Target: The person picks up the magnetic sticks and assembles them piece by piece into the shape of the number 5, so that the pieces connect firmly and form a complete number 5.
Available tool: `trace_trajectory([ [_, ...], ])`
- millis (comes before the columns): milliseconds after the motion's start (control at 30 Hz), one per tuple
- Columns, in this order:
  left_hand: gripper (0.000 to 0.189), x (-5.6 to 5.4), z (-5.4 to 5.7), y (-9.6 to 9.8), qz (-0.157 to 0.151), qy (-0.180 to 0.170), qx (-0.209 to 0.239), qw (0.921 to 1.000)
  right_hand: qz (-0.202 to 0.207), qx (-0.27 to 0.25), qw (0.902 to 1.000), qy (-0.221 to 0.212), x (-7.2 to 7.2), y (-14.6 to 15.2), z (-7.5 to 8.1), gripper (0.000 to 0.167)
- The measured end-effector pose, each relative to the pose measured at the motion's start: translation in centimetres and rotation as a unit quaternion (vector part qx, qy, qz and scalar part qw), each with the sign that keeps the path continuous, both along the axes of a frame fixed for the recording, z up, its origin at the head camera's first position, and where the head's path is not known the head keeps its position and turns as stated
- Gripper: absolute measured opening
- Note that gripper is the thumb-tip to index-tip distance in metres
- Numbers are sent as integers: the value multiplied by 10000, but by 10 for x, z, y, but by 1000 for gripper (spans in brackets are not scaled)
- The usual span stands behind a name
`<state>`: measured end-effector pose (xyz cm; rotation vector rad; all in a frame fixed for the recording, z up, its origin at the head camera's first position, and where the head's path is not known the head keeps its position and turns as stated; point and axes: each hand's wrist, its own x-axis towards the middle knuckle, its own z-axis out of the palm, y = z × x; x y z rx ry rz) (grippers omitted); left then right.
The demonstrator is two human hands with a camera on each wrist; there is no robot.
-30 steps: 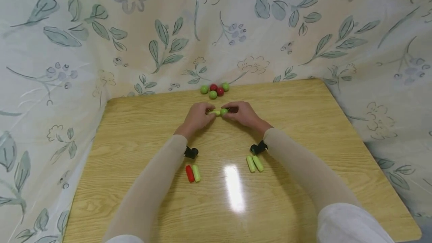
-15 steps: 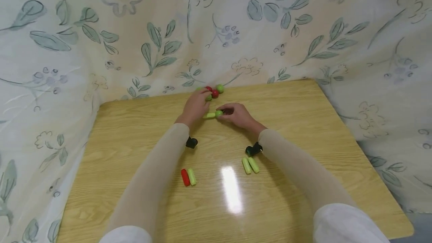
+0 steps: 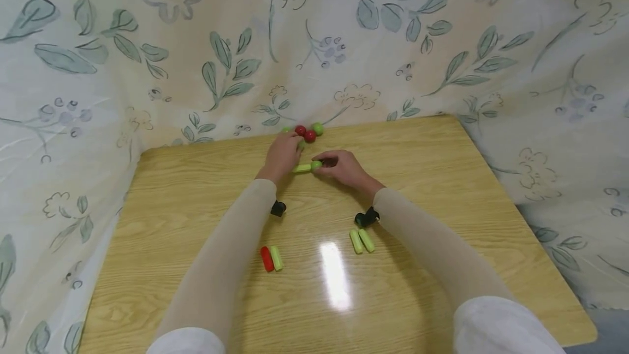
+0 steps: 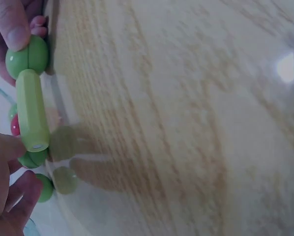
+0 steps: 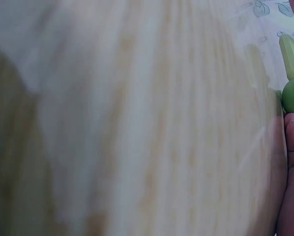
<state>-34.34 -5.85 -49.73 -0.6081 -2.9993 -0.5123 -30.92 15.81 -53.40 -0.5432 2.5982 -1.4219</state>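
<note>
My right hand (image 3: 345,168) pinches a green ball (image 3: 316,165) between thumb and fingers. Joined to that ball is a light-green faceted stick (image 3: 302,168), which points left; its free end shows a small metallic disc in the left wrist view. At the back of the table, my left hand (image 3: 283,154) has thumb and fingertips around a second green ball (image 4: 35,158), partly covered in the head view. Another green ball (image 4: 44,188) lies just beyond those fingers. The right wrist view shows the held ball (image 5: 292,96) and stick (image 5: 290,56) at its right edge.
Two red balls (image 3: 309,136) and a green ball (image 3: 318,129) sit by the back edge. Nearer the front lie a red stick (image 3: 267,259) beside a light-green stick (image 3: 277,258), and two light-green sticks (image 3: 362,241) to the right. Patterned cloth (image 3: 314,42) hangs behind the wooden table (image 3: 417,163).
My left hand has let go of the light-green stick and moved back to the green ball near the table's far edge. My right hand keeps holding its ball, with the stick attached.
</note>
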Motion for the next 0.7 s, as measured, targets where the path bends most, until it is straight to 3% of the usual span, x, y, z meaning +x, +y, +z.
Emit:
trace_trajectory([
  [500,40,6,-6,-12,55,-317,232,9992,-4,-7,10000,38,0,0,-2,34],
  [700,39,10,-7,-26,110,-426,654,9969,-4,-98,9999,64,-1,-1,-5,33],
])
